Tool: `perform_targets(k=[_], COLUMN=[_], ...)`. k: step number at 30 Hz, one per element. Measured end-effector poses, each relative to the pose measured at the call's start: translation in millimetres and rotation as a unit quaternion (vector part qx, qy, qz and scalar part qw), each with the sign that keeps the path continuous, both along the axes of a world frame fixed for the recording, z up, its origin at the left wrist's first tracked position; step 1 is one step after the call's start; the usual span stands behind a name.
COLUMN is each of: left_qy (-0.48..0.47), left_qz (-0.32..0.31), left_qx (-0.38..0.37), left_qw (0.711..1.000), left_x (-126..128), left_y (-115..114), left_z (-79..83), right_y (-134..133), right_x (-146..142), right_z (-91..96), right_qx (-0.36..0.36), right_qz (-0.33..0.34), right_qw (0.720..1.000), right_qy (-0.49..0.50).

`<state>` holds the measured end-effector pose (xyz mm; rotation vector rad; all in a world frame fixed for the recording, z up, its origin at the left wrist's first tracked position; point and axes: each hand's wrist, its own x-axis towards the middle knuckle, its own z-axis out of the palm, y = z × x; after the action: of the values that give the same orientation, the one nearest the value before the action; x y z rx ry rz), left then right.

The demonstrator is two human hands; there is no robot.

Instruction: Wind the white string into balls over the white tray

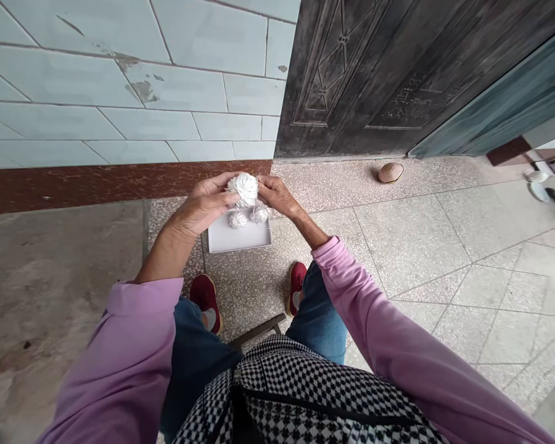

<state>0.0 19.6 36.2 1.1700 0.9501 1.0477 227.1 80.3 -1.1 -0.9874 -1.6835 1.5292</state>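
Observation:
Above the box, my left hand point(202, 206) is wrapped round a ball of white string point(243, 189), with its thumb and fingers on the left side. My right hand point(277, 194) is closed in a pinch at the ball's right edge, on the white string. Its fingertips are partly hidden. Two smaller white string balls, the left ball point(237, 219) and the right ball point(259, 214), lie in a shallow white box point(240, 242) on the floor below. Thin loose strands show beside the right one.
A tiled wall point(166, 86) and a dark panelled door point(351, 74) stand ahead. On the doorstep lies a round pinkish-brown object point(391, 172). My red shoes point(205, 302) are on the speckled floor near the box, with part of a wooden stool point(259, 330) between my legs.

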Motion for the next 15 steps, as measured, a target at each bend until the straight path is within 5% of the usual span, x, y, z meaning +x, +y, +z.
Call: perform_targets(k=[4,8,12,15], left_qy=[-0.032,0.014,0.041,0.082], left_qz=[0.111,0.252,0.417,0.478], left_qx=[0.028,0.072,-0.005,-0.046], left_qw=[0.993,0.965,0.908,0.873], left_x=[-27.5,-93.9,-169.9,-212.6], left_y=[17.7,41.3,46.9,24.6], left_z=[-0.6,-7.0,-21.3,-30.6], right_y=[0.8,3.7,12.2,18.1], right_x=[2.6,33.5,92.6,146.5], right_z=[-8.0,1.9,23.8,37.7], right_qx=[0.004,-0.027,-0.059,-0.063], right_qz=[0.062,0.069,-0.005,-0.119], right_qw=[0.998,0.997,0.998,0.991], right_qy=[0.007,0.005,0.008,-0.001])
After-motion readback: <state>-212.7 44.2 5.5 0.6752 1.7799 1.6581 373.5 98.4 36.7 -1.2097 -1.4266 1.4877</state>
